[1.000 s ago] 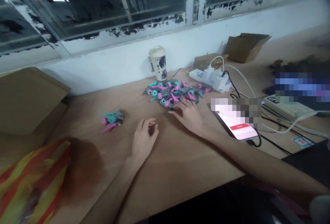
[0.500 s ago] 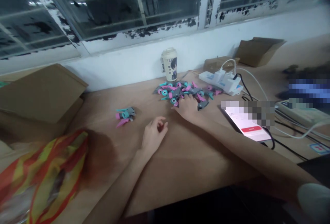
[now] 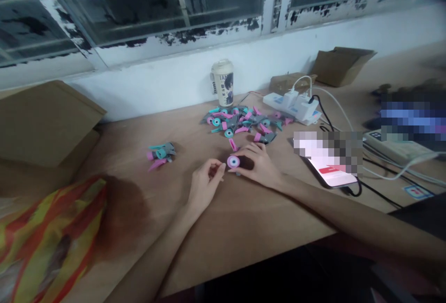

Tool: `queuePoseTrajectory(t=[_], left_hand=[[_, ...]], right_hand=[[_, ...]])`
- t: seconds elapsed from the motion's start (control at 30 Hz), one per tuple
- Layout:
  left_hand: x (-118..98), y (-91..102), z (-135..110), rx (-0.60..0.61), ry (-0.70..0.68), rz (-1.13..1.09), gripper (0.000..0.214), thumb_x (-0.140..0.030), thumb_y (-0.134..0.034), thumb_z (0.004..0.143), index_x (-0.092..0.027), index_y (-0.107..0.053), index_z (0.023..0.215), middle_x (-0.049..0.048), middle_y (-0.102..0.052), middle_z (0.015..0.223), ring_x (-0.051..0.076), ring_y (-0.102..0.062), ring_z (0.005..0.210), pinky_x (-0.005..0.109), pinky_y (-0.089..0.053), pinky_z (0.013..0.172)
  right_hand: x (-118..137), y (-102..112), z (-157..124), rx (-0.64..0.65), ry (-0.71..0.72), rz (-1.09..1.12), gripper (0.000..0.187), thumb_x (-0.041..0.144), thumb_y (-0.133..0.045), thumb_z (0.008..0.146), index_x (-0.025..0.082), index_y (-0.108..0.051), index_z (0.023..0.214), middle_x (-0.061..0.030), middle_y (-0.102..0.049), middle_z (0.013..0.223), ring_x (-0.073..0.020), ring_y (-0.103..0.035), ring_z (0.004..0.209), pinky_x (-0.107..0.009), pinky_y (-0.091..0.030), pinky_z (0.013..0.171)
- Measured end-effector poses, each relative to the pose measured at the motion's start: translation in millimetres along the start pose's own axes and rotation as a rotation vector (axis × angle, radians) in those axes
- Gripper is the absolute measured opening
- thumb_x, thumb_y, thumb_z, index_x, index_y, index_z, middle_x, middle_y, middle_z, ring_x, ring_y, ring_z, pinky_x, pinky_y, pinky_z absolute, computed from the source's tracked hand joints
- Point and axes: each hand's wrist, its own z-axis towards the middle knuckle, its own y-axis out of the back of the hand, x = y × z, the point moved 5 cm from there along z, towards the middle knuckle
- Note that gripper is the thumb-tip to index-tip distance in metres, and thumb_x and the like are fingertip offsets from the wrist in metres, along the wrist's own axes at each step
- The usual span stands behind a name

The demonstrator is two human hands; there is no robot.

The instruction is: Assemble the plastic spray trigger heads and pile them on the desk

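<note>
My right hand point(image 3: 259, 163) grips a small plastic piece with a round pink end point(image 3: 233, 161) between thumb and fingers, just above the table. The round end faces me and has a pale ring with a dark centre. Close on its left is my left hand point(image 3: 205, 180), loosely curled, with no object visible in it. Its thumb and index tips come near the pink end; whether they touch it I cannot tell. Beyond the hands lies a pile of grey, pink and teal plastic pieces point(image 3: 240, 119). A small cluster of like pieces point(image 3: 162, 153) lies apart at the left.
A lidded cup point(image 3: 225, 84) stands by the wall behind the pile. To the right are a power strip point(image 3: 296, 108) with plugs and cables, and a lit phone point(image 3: 324, 166). An open cardboard box point(image 3: 45, 126) and a red-yellow bag point(image 3: 59, 228) occupy the left.
My right hand has come back from the pile toward me, bringing the pink-ended piece beside my left hand. My left hand stays in nearly the same place. The view has shifted slightly.
</note>
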Motion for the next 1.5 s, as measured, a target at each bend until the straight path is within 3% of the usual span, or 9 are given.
queuePoseTrajectory(t=[0.2,0.4,0.6,0.73,1.0,1.17,1.23,1.37,1.5], left_hand=[[0,-4.5,3,0.053,0.021,-0.098,0.026,-0.041,-0.051,0.084,-0.02,-0.06,0.095,0.0031,-0.067,0.082,0.016,-0.065,0.069,0.023,-0.048,0.057],[2,-8.8,5,0.14,-0.027,-0.098,0.026,-0.041,-0.052,0.084,-0.02,-0.063,0.092,0.0024,-0.066,0.085,0.017,-0.06,0.077,0.028,-0.047,0.071],[3,-10.2,7,0.238,0.034,-0.184,0.027,-0.042,-0.057,0.079,-0.018,-0.064,0.091,0.0017,-0.063,0.078,0.016,-0.057,0.072,0.025,-0.045,0.062],[2,-9.6,8,0.247,0.041,-0.188,0.023,-0.04,-0.059,0.077,-0.019,-0.064,0.081,-0.0009,-0.059,0.071,0.013,-0.054,0.065,0.023,-0.041,0.057],[-1,-7.9,10,0.248,0.044,-0.247,0.02,-0.036,-0.058,0.079,-0.018,-0.065,0.081,-0.0003,-0.062,0.072,0.013,-0.056,0.067,0.024,-0.042,0.062],[-2,-8.4,11,0.416,0.128,-0.231,0.02,-0.035,-0.062,0.074,-0.017,-0.065,0.079,0.0006,-0.061,0.072,0.015,-0.056,0.068,0.025,-0.043,0.063],[-1,-8.8,10,0.395,0.123,-0.219,0.022,-0.037,-0.062,0.075,-0.017,-0.064,0.082,0.0006,-0.06,0.073,0.014,-0.055,0.068,0.025,-0.042,0.062],[2,-8.6,9,0.235,0.071,-0.176,0.024,-0.04,-0.057,0.079,-0.017,-0.062,0.083,0.0005,-0.059,0.075,0.015,-0.054,0.07,0.025,-0.041,0.062],[2,-10.3,10,0.298,0.099,-0.223,0.023,-0.038,-0.057,0.079,-0.016,-0.059,0.078,-0.0004,-0.056,0.074,0.013,-0.051,0.069,0.024,-0.039,0.063]], right_hand=[[7,-2,-3,0.026,-0.019,0.053,0.028,0.047,-0.062,0.078,0.024,-0.064,0.093,-0.0014,-0.07,0.095,-0.0189,-0.058,0.093,-0.039,-0.025,0.091],[14,-7,-6,0.084,0.029,0.086,0.026,0.042,-0.061,0.08,0.025,-0.063,0.1,0.0001,-0.07,0.094,-0.0173,-0.058,0.091,-0.037,-0.024,0.09],[14,-7,-8,0.082,0.077,0.079,0.019,0.038,-0.062,0.079,0.025,-0.065,0.093,0.0005,-0.071,0.09,-0.0184,-0.057,0.093,-0.038,-0.022,0.091],[15,-7,-10,0.076,0.126,0.068,0.016,0.037,-0.062,0.081,0.026,-0.065,0.092,0.0019,-0.072,0.088,-0.0185,-0.057,0.093,-0.04,-0.019,0.095],[19,-8,-12,0.039,0.17,0.053,0.017,0.036,-0.062,0.08,0.025,-0.065,0.093,0.0006,-0.07,0.083,-0.0184,-0.056,0.092,-0.041,-0.021,0.099],[24,-10,-14,0.066,0.196,0.051,0.018,0.037,-0.06,0.082,0.024,-0.066,0.093,-0.0006,-0.068,0.083,-0.0178,-0.055,0.092,-0.041,-0.021,0.101],[24,-10,-14,0.052,0.191,0.048,0.018,0.035,-0.06,0.082,0.024,-0.065,0.095,-0.0007,-0.069,0.084,-0.0178,-0.055,0.093,-0.042,-0.02,0.102],[20,-9,-13,0.002,0.176,0.032,0.014,0.03,-0.059,0.082,0.023,-0.065,0.093,0.0003,-0.07,0.083,-0.0179,-0.056,0.091,-0.042,-0.019,0.101],[21,-7,-13,-0.067,0.2,0.031,0.016,0.031,-0.062,0.081,0.021,-0.065,0.093,0.0007,-0.069,0.078,-0.0167,-0.056,0.087,-0.04,-0.021,0.1]])
